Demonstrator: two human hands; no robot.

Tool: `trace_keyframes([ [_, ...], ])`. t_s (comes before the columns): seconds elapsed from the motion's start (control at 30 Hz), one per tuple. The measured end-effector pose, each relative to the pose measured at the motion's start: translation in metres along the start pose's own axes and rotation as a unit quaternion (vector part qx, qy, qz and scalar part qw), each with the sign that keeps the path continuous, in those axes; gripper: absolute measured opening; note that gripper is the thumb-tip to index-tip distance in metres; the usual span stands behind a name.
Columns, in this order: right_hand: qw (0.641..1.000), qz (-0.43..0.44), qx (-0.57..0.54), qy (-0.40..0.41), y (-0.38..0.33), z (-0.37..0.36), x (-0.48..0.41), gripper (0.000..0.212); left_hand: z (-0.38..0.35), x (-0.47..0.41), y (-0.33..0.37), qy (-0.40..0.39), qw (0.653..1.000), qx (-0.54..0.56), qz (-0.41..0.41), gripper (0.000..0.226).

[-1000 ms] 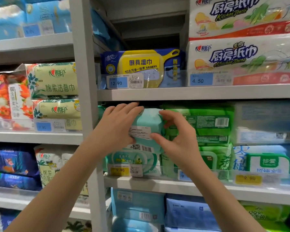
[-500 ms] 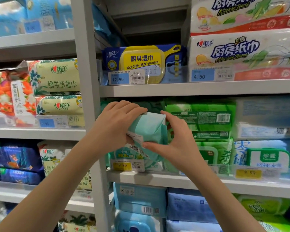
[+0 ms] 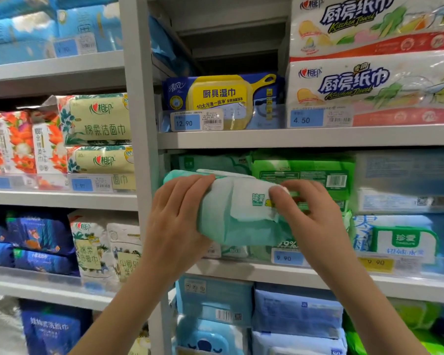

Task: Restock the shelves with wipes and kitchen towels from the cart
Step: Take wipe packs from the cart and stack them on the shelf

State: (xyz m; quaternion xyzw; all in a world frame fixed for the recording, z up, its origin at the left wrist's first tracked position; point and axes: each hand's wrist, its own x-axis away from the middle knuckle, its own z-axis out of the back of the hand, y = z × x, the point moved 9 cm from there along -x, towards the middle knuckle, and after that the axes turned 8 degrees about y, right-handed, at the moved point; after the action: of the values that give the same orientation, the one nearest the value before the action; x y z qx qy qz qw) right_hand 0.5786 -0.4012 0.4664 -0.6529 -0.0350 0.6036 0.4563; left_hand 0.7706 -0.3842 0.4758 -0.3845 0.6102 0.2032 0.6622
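Observation:
I hold a mint-green pack of wipes [image 3: 237,216] in front of the middle shelf [image 3: 280,274], at its left end. My left hand [image 3: 176,226] grips the pack's left side, fingers over its top. My right hand [image 3: 312,216] pinches the white lid flap at the pack's right end. The pack lies tilted, lid facing me. Behind it on the shelf stand more mint-green and green wipes packs [image 3: 303,175]. Kitchen towel packs [image 3: 372,85] are stacked on the upper shelf at the right. The cart is out of view.
A grey upright post [image 3: 141,149] divides two shelf bays. A yellow-and-blue kitchen wipes pack [image 3: 223,98] sits above, with a dark gap over it. Facial tissue packs [image 3: 98,119] fill the left bay. Blue wipes packs [image 3: 292,311] lie on the shelf below.
The pack has turned in my hands from standing on end, barcode side out, to lying sideways with its lid facing me. My right hand moved from the pack's side to its lid flap.

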Motion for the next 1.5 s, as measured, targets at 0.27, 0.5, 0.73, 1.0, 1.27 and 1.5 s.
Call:
trace_keyframes([
  [0.27,0.889,-0.315,-0.208,-0.258,0.017,-0.024,0.027,0.059,0.007,0.022,0.044,0.065,0.991,-0.091,-0.071,0.066],
  [0.5,0.898,-0.321,-0.225,-0.199,0.027,-0.021,0.024,0.015,0.006,0.038,0.054,0.015,0.986,-0.118,-0.12,0.081],
  [0.73,0.939,-0.198,-0.222,-0.173,0.007,-0.01,0.008,0.02,0.032,0.026,0.032,-0.069,0.996,0.036,-0.036,0.03],
  [1.0,0.974,0.001,-0.127,-0.187,-0.041,-0.006,-0.012,0.023,0.026,-0.017,0.003,-0.211,0.976,0.035,0.034,0.082],
  [1.27,0.974,0.13,0.033,-0.182,-0.074,-0.013,-0.02,0.031,0.006,-0.009,-0.006,-0.183,0.983,-0.025,0.006,0.1],
  [1.5,0.952,0.214,0.141,-0.169,-0.082,-0.024,-0.028,0.047,-0.02,0.007,-0.015,-0.133,0.991,0.007,0.026,0.083],
])
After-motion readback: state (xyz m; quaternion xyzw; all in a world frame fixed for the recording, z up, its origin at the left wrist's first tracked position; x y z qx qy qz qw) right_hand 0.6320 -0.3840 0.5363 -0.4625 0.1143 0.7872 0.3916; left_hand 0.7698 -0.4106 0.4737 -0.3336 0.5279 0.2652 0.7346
